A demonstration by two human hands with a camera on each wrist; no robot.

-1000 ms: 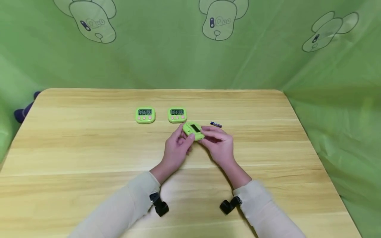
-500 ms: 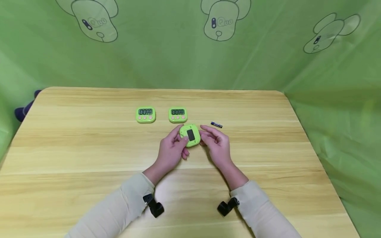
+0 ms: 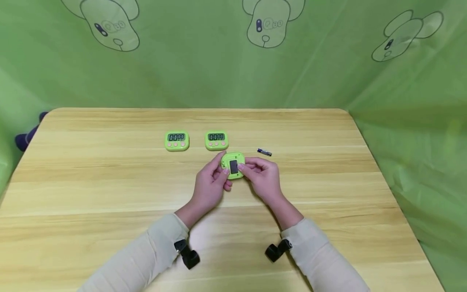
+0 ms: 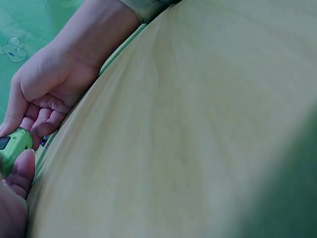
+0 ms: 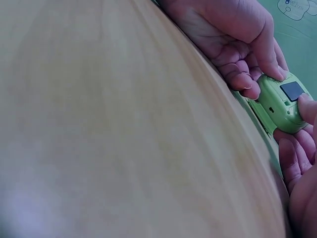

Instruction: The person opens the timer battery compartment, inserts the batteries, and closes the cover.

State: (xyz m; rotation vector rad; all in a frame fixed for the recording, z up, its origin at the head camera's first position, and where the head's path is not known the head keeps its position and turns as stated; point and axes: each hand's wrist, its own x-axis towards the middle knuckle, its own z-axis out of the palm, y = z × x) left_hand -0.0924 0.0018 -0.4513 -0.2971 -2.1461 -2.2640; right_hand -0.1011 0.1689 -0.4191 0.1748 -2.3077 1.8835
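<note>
A light green digital timer is held between both hands in the head view, its back with a dark rectangular panel facing up. My left hand grips its left side, thumb on the back and fingers underneath. On the opposite side, my right hand pinches the edge, with the thumb beside the dark panel. In the right wrist view the same timer shows a small slot in its side, with fingers at both ends. A dark blue battery lies on the table just beyond the right hand.
Two more green timers with pink buttons lie face up behind the hands, displays showing zeros. The wooden table ends at a green printed curtain. A dark purple object shows past the left edge.
The timer has turned from a tilted pose to lie with its back squarely up. The right hand came off its edge half a second ago and now pinches it again.
</note>
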